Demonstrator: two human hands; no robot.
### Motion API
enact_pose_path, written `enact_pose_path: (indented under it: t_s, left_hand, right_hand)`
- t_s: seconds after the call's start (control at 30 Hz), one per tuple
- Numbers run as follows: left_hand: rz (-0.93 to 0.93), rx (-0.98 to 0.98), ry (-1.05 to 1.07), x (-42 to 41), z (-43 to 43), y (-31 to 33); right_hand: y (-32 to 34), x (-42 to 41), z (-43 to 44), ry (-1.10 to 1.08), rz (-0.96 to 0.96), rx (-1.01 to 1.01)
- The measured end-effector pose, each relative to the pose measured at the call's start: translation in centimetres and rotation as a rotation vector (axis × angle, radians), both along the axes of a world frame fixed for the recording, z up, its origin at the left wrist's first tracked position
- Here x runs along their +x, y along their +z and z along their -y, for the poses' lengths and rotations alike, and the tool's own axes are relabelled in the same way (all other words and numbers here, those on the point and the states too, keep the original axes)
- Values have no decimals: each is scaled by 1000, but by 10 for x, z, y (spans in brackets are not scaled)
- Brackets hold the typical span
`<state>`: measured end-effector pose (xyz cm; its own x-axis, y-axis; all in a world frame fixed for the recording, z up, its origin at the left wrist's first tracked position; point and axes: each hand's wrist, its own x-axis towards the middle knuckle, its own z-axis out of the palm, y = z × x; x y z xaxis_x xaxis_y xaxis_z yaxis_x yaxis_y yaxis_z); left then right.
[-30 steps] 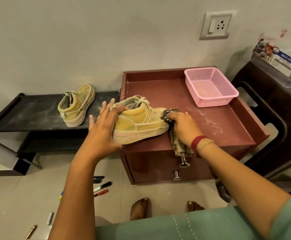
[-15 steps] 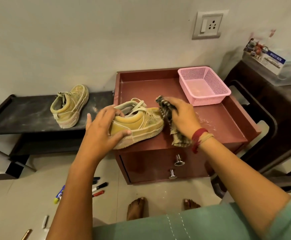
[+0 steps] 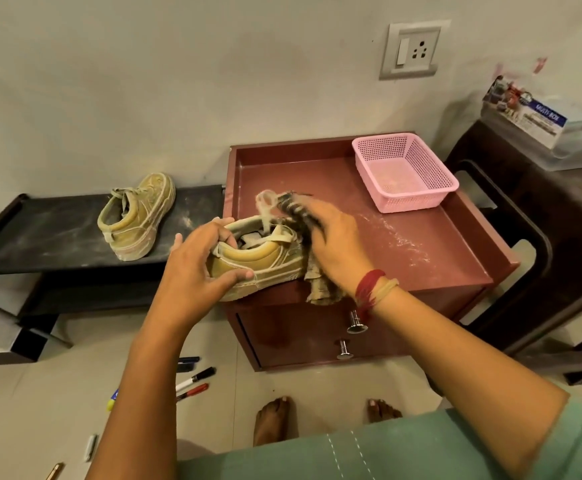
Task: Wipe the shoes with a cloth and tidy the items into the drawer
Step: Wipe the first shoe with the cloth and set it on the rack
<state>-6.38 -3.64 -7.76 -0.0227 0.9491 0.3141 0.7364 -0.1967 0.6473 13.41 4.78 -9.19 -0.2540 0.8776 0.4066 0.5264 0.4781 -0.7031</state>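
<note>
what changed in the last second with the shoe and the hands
The left hand, open over the heel a second ago, now grips the heel of the shoe, turning it heel-first toward the camera on the cabinet. The right hand carried the cloth from the toe up to the laces. The other shoe, pink basket and floor markers stayed put.

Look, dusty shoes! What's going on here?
A person is cleaning a dusty yellow shoe on top of the reddish cabinet. The left hand grips the shoe's heel, and the right hand holds a striped cloth against its laces. The second shoe sits on the black shelf, dusty too. A pink basket stands on the cabinet, and markers lie on the floor.
</note>
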Motion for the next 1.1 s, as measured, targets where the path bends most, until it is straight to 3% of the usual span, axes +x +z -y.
enact_pose_path:
  t_s: [0.07,0.2,0.23,0.3,0.37,0.43,0.53,0.6,0.7,0.8,0.97,1.03,1.1]
  left_hand:
    - [3,-2,6,1,0,-1]
    - [17,-11,15,2,0,-1]
    - [26,-12,12,2,0,-1]
    - [33,-13,8,1,-1,-1]
    - [28,-13,7,-1,-1,-1]
    - [26,-16,-1,-1,0,-2]
    - [37,-33,-8,-1,-2,-3]
    - [61,-46,-7,-1,-4,-3]
    - [101,-52,1,-3,-6,-5]
    - [90,-55,-9,-4,-6,-7]
    - [113,-32,-15,2,-9,-9]
    - [124,-2,4,4,-11,-11]
    - [108,32,26,4,-14,-14]
  right_hand:
    - [-3,-8,8,102,93,19]
    - [-16,7,-7,4,490,-86]
    - [-18,13,-12,-28,513,-138]
    - [-16,19,-21,-111,406,-163]
    - [-10,16,-23,-160,183,-81]
    - [0,7,-13,-48,44,-21]
    - [0,-7,8,144,159,78]
    - [-6,-4,7,106,309,93]
    - [-15,14,-7,31,558,-63]
    - [-21,37,-26,-73,499,-125]
    - [-6,69,-50,-326,317,-40]
    - [-2,62,-41,-245,263,-53]
    - [-8,46,-28,-18,325,-61]
